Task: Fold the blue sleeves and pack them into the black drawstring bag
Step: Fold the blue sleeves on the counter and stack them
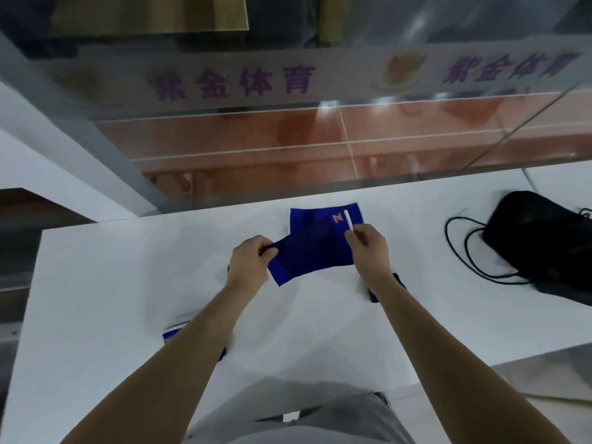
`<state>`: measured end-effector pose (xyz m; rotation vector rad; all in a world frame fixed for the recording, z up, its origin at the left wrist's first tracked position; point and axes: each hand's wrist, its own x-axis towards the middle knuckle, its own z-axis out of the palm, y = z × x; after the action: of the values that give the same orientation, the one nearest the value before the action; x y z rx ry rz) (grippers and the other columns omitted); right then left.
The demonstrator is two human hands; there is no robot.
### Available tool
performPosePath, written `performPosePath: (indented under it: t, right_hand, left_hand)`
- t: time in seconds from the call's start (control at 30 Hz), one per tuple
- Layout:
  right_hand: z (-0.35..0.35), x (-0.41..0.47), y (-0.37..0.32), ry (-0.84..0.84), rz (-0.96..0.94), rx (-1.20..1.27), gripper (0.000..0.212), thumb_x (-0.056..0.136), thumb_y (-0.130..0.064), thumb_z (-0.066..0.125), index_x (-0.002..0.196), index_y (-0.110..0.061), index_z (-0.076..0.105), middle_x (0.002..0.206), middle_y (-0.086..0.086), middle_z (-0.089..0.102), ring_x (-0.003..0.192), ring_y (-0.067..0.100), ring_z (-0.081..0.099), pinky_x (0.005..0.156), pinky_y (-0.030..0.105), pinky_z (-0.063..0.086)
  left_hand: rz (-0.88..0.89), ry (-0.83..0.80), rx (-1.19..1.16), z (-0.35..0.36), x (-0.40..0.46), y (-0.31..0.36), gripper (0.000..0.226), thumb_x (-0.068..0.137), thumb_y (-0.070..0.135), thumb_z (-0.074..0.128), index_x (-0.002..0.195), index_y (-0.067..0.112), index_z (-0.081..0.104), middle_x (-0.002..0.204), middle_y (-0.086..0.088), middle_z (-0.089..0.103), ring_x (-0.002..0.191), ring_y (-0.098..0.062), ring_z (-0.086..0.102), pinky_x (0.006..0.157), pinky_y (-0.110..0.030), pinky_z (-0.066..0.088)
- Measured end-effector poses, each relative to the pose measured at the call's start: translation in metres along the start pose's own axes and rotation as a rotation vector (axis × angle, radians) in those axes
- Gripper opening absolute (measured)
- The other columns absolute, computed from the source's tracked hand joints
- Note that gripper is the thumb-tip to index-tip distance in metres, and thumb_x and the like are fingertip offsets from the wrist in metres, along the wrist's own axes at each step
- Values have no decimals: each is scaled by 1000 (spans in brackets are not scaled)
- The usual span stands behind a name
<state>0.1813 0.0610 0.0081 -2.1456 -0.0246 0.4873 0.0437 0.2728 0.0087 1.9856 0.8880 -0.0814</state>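
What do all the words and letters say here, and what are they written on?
"紫金体育", in purple, on the pale strip across the glass partition.
The same purple characters again at the right end of the strip, too blurred to read for sure.
A small orange logo on the blue sleeve held by both hands, too small to read.

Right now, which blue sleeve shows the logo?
The far blue sleeve lying flat beyond both hands; the held sleeve and two partly hidden under the forearms show none.
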Motion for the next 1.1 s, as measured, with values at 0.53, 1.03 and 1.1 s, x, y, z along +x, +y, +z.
performPosePath:
  t: [0.53, 1.03, 1.1]
  right_hand:
    - [-69, 84, 14, -55, 11, 81, 6, 92, -26, 65, 92, -31, 68, 73, -8, 72, 69, 7, 64, 60, 21, 46]
    - [-53, 103, 49, -164, 37, 194, 16, 95, -13, 64, 106, -21, 72, 98, -5, 77, 90, 19, 73, 70, 29, 61]
    - [-50, 105, 49, -143, 54, 191, 15, 95, -13, 64, 109, -21, 66, 97, -3, 77, 84, 18, 72, 58, 20, 55]
  left_hand:
    - [-35, 85, 195, 43, 51, 57, 14, 98, 42, 58, 94, 29, 62, 77, 6, 67, 75, -20, 64, 66, -34, 52]
    - [-144, 266, -281, 85, 58, 31, 22, 94, 17, 68, 115, 21, 64, 88, 5, 71, 82, -21, 71, 77, -24, 52]
    - [-180, 268, -239, 89, 62, 25, 32, 93, 22, 69, 124, 19, 66, 97, 5, 73, 89, -19, 71, 83, -26, 50]
